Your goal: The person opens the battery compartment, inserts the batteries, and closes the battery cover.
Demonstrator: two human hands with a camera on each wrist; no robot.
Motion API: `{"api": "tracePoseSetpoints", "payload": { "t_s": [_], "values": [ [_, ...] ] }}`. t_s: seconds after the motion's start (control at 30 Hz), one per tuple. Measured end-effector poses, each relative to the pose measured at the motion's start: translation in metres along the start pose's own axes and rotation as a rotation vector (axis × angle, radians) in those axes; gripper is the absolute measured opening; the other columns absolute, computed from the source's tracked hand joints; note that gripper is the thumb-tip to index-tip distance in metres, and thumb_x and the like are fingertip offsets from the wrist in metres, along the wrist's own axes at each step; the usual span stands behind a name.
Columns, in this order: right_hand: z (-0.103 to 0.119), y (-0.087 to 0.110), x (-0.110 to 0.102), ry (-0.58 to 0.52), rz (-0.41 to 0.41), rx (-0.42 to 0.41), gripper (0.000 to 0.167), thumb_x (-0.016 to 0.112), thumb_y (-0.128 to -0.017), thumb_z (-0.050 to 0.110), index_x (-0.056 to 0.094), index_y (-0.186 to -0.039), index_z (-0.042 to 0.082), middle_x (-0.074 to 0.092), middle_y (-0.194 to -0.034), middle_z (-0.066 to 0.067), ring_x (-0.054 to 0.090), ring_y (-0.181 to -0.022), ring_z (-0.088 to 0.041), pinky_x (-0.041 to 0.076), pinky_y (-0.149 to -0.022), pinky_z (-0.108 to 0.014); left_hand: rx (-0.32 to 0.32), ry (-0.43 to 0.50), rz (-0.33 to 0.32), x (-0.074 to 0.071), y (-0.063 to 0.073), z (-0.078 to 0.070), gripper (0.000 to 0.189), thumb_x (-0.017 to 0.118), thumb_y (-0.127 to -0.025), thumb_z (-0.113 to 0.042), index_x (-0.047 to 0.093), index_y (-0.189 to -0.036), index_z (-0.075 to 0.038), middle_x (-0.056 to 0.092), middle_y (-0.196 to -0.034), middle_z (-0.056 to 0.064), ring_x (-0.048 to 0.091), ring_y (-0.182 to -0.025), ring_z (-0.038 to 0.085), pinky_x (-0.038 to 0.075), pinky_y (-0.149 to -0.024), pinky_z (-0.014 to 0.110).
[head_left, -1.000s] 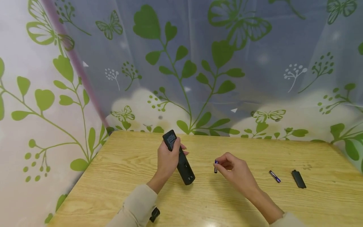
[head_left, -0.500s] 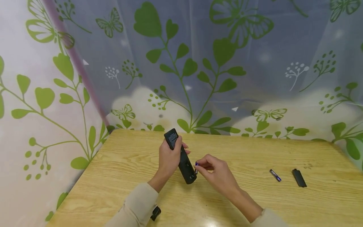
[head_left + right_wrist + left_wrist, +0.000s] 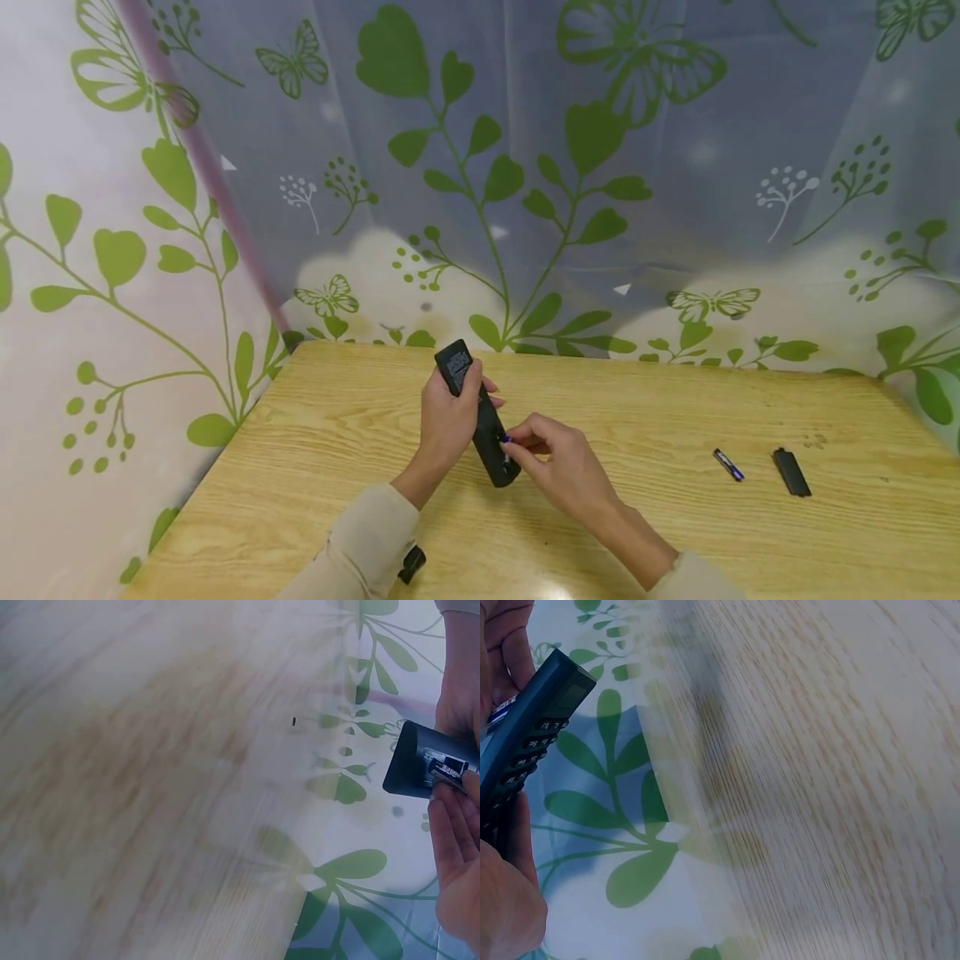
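Note:
My left hand (image 3: 447,421) grips a black remote control (image 3: 489,454), back side up and slanted, above the wooden table. Near its lower end the battery compartment is uncovered. Between thumb and fingertips my right hand (image 3: 566,458) pinches a small blue battery (image 3: 507,438) right at that compartment. Seen from the right wrist, the battery (image 3: 448,774) lies along the opening, partly covered by the fingers. Number keys show on the remote's front (image 3: 540,742) in the left wrist view, where the left hand (image 3: 506,900) holds its lower part.
On the table (image 3: 637,533) to the right lie a second blue battery (image 3: 727,465) and the black battery cover (image 3: 791,472). A small black object (image 3: 412,564) shows beside the left sleeve. Behind the table hangs a leaf-patterned cloth (image 3: 495,208).
My right hand has moved left with the battery, from over the table to the remote's compartment. The left hand and remote have barely shifted.

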State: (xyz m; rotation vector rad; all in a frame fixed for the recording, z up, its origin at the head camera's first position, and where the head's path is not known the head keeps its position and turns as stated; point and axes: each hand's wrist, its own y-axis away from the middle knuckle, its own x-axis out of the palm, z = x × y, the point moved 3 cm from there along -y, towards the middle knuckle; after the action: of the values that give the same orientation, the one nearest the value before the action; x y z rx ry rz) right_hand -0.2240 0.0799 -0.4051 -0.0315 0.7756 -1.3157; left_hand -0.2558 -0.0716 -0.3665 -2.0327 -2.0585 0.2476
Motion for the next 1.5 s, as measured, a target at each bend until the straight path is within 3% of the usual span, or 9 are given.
{"api": "tracePoseSetpoints", "payload": {
  "t_s": [0.53, 0.97, 1.17, 1.5],
  "values": [
    [0.002, 0.002, 0.005, 0.048, -0.005, 0.007, 0.008, 0.072, -0.086, 0.013, 0.067, -0.09, 0.018, 0.068, -0.086, 0.011, 0.064, -0.076, -0.004, 0.055, -0.063, -0.022, 0.024, -0.006, -0.023, 0.002, 0.001, -0.001, 0.025, 0.049, -0.101, -0.013, 0.049, -0.11, 0.011, 0.062, -0.085, 0.026, 0.066, -0.072, 0.045, 0.06, -0.059, 0.038],
    [0.005, 0.006, 0.013, 0.112, -0.012, -0.09, 0.009, 0.071, -0.086, 0.008, 0.068, -0.092, 0.013, 0.066, -0.086, 0.007, 0.063, -0.075, -0.004, 0.055, -0.062, -0.02, 0.023, -0.001, -0.061, 0.003, 0.001, 0.002, 0.025, 0.049, -0.101, -0.011, 0.05, -0.108, 0.012, 0.062, -0.082, 0.029, 0.065, -0.068, 0.047, 0.059, -0.058, 0.039],
    [0.008, 0.007, 0.014, 0.134, -0.028, -0.121, 0.011, 0.072, -0.086, 0.006, 0.067, -0.091, 0.014, 0.065, -0.087, 0.006, 0.062, -0.075, -0.004, 0.057, -0.063, -0.028, 0.03, 0.0, -0.062, 0.003, 0.002, 0.0, 0.02, 0.05, -0.1, -0.011, 0.051, -0.104, 0.009, 0.062, -0.081, 0.029, 0.064, -0.066, 0.047, 0.06, -0.059, 0.04],
    [0.008, 0.009, 0.013, 0.187, 0.034, -0.155, 0.004, 0.067, -0.092, 0.015, 0.067, -0.09, 0.011, 0.065, -0.088, 0.005, 0.062, -0.078, -0.005, 0.057, -0.065, -0.028, 0.005, -0.004, -0.065, 0.005, 0.003, 0.004, 0.02, 0.05, -0.1, -0.01, 0.05, -0.103, 0.009, 0.062, -0.078, 0.028, 0.063, -0.063, 0.047, 0.059, -0.057, 0.04]
  ]
}}
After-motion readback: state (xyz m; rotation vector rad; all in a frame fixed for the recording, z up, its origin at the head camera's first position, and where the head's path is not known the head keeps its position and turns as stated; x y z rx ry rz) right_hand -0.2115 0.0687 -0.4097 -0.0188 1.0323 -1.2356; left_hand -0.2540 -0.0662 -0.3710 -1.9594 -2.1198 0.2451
